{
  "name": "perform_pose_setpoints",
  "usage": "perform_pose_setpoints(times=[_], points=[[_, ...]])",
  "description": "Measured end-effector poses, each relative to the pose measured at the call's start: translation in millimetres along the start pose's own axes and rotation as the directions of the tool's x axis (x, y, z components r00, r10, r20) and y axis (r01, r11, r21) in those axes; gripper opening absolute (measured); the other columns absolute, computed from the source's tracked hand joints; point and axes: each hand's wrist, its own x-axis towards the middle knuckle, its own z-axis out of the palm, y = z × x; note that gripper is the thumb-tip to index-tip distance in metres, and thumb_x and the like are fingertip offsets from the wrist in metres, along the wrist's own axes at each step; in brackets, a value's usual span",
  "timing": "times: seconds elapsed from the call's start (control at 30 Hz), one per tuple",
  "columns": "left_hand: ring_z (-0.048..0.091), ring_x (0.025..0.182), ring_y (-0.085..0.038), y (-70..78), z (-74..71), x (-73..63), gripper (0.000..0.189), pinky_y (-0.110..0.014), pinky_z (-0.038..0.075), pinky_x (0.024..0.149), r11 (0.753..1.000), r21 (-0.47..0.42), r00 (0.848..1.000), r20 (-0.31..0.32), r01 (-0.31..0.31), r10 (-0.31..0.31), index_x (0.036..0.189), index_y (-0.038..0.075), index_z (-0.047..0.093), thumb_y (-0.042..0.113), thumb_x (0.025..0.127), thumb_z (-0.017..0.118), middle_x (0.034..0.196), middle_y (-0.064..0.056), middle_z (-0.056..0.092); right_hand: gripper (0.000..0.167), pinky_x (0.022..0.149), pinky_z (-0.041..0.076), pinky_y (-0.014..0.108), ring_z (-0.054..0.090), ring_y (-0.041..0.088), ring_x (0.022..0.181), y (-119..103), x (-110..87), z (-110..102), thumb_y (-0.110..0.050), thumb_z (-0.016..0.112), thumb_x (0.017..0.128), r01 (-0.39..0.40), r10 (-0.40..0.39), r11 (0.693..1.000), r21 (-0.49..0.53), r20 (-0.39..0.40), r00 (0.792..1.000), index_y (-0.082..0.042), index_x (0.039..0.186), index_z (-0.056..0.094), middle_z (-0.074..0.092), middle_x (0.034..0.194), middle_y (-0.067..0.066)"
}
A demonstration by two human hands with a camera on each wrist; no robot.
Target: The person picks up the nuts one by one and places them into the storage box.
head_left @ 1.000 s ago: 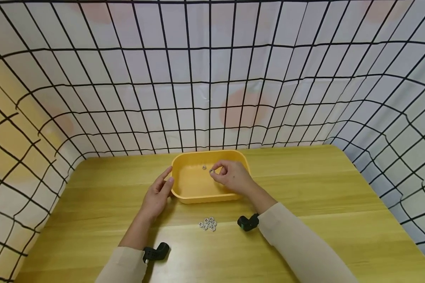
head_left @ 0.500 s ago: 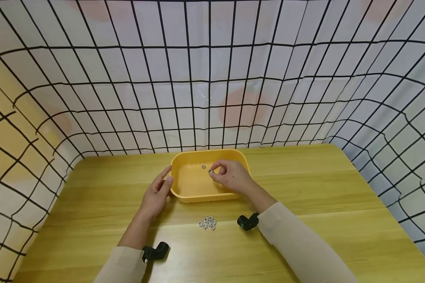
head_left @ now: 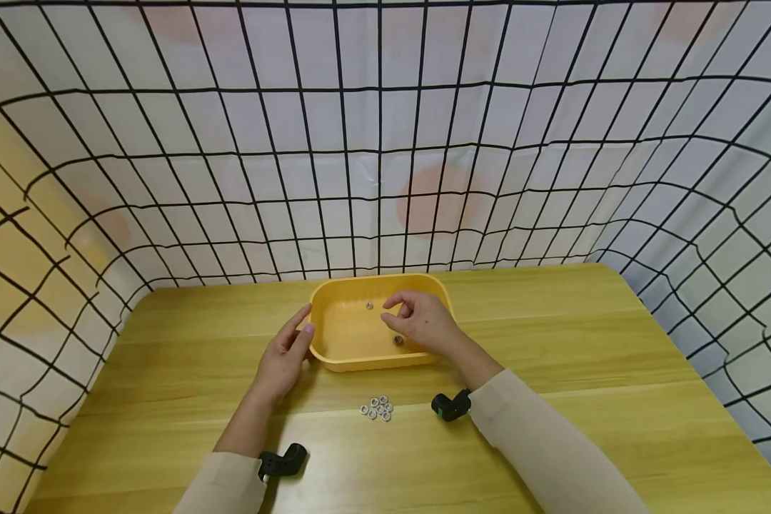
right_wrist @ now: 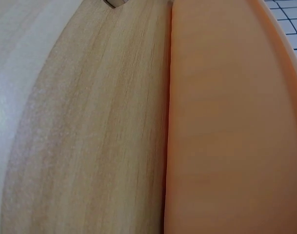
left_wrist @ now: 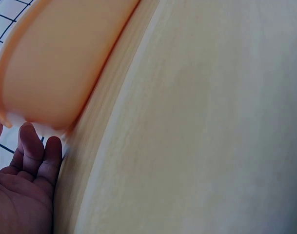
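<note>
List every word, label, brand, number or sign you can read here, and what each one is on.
No readable text in any view.
Yellow tray: no lettering seen.
Pile of nuts: too small to tell whether anything is stamped on them.
Black wrist devices: any marks are too small to read.
Backdrop: grid lines and faint coloured spots, no letters.

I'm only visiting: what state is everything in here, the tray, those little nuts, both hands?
Yellow tray: upright, uncovered, on the wooden table.
Far nut: lying in the tray.
Near nut: within the tray's outline; I cannot tell if it has settled.
Loose nuts: clustered on the table, outside the tray.
Left hand: at the tray's left end, fingers against it.
Right hand: over the tray, fingers parted, holding nothing.
</note>
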Motion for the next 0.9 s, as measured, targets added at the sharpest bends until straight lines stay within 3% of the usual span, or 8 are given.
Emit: perform_pose_setpoints(times=[0.23, 0.43, 0.57, 0.73, 0.9], points=[[0.059, 0.097, -0.018, 0.2, 0.5, 0.1, 0.052, -0.029, 0.052, 0.09, 1.0, 0.002, 1.0, 0.002, 0.002, -0.002, 0.154, 0.042, 0.042, 0.056, 0.104, 0.049, 0.117, -0.015, 0.062, 0.015, 0.05, 0.034, 0.022, 0.046, 0.014, 0.056, 1.2, -1.2, -1.1, -0.02, 0.076, 0.093, 0.034, -0.034, 0.999, 0.029, -0.007, 0.999, -0.014, 0.106, 0.072, 0.06, 0.071, 0.0], [0.059, 0.098, -0.018, 0.1, 0.3, -1.8, 0.052, -0.03, 0.052, 0.091, 1.0, -0.003, 1.0, 0.005, -0.005, 0.005, 0.154, 0.043, 0.042, 0.055, 0.104, 0.049, 0.119, -0.015, 0.063, 0.016, 0.05, 0.033, 0.021, 0.044, 0.014, 0.055, 2.1, -4.9, -2.7, -0.017, 0.075, 0.093, 0.131, -0.127, 0.989, 0.063, -0.053, 0.99, -0.011, 0.107, 0.074, 0.06, 0.07, 0.0], [0.059, 0.097, -0.018, -1.1, -0.3, -3.4, 0.052, -0.029, 0.051, 0.088, 1.0, 0.007, 1.0, 0.009, 0.0, 0.0, 0.154, 0.042, 0.041, 0.055, 0.104, 0.049, 0.119, -0.014, 0.063, 0.017, 0.049, 0.033, 0.021, 0.045, 0.013, 0.053, 4.4, -10.1, -3.3, -0.013, 0.075, 0.092, 0.218, -0.203, 0.971, 0.103, -0.136, 0.97, -0.006, 0.108, 0.074, 0.059, 0.068, 0.002], [0.059, 0.095, -0.019, -2.2, -0.7, -0.2, 0.051, -0.027, 0.051, 0.086, 1.0, 0.006, 1.0, -0.002, -0.011, 0.011, 0.153, 0.041, 0.043, 0.053, 0.105, 0.05, 0.114, -0.015, 0.062, 0.014, 0.048, 0.035, 0.019, 0.044, 0.009, 0.052, 2.9, -18.5, -3.0, -0.01, 0.075, 0.091, 0.335, -0.303, 0.936, 0.105, -0.239, 0.922, -0.006, 0.103, 0.075, 0.058, 0.066, 0.005], [0.058, 0.094, -0.02, -2.3, 0.7, 0.8, 0.05, -0.027, 0.051, 0.085, 1.0, 0.004, 1.0, -0.01, -0.017, 0.017, 0.153, 0.041, 0.044, 0.052, 0.105, 0.05, 0.111, -0.014, 0.062, 0.014, 0.048, 0.036, 0.018, 0.045, 0.007, 0.052, -1.7, -37.5, -1.8, -0.01, 0.076, 0.09, 0.354, -0.318, 0.929, 0.113, -0.247, 0.915, -0.006, 0.104, 0.074, 0.059, 0.067, 0.006]])
